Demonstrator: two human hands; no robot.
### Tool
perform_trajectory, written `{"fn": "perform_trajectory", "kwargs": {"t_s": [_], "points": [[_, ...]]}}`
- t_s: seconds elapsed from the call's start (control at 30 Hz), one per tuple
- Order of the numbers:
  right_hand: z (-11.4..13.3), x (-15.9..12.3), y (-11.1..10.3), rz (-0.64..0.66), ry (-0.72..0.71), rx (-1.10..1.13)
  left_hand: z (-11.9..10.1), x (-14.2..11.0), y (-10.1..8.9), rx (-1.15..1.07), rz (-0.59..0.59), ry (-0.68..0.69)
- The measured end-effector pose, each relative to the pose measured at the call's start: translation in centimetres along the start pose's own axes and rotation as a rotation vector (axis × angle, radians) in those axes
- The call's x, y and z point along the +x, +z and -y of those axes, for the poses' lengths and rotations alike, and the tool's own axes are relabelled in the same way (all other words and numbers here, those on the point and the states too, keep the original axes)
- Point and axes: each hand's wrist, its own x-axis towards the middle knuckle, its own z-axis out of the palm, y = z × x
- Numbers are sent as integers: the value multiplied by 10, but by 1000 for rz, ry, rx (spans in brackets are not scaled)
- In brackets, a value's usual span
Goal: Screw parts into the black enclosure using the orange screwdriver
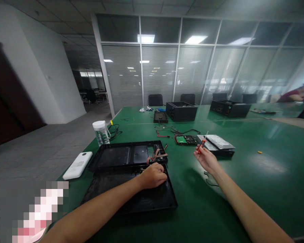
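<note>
My left hand (154,175) rests with curled fingers on the far edge of a flat black case panel (131,195), right by a bundle of coloured wires (155,156); whether it grips anything is hidden. Behind the panel lies the open black case (121,156). My right hand (205,158) is raised above the green table (243,189), closed on a small screwdriver with a red and black handle (202,144), tip pointing up.
A green circuit board (183,139) and a silver drive (216,143) lie beyond my right hand. A white box (77,165) and a clear jug (101,133) stand at the left edge. Black cases (181,111) and loose cables sit farther back. A person's sleeve (297,95) shows far right.
</note>
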Motion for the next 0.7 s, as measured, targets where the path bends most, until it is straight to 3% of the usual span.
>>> {"fn": "perform_trajectory", "kwargs": {"t_s": [0.13, 0.23, 0.3, 0.37, 0.4, 0.47, 0.53, 0.57, 0.7], "points": [[-3, -18, 20, 150, -83, -352, -7, -2, -5, -10, 46, 39], [6, -39, 44, 321, -154, -746, -12, -1, -11, -13, -29, -30], [15, -62, 66, 493, -251, -977, -12, 2, -20, 37, -55, -83], [20, -95, 90, 709, -404, -1199, -5, 7, -33, 110, -10, -119], [21, -114, 100, 875, -453, -1304, 1, 9, -41, 150, 21, -163], [15, -152, 112, 1016, -533, -1483, 18, 8, -60, 207, 73, -323], [4, -185, 110, 979, -594, -1637, 37, -1, -78, 198, 139, -518], [-1, -197, 104, 936, -630, -1670, 46, -8, -84, 143, 231, -563], [-13, -222, 60, 745, -674, -1638, 65, -47, -93, 26, 469, -628]]}}
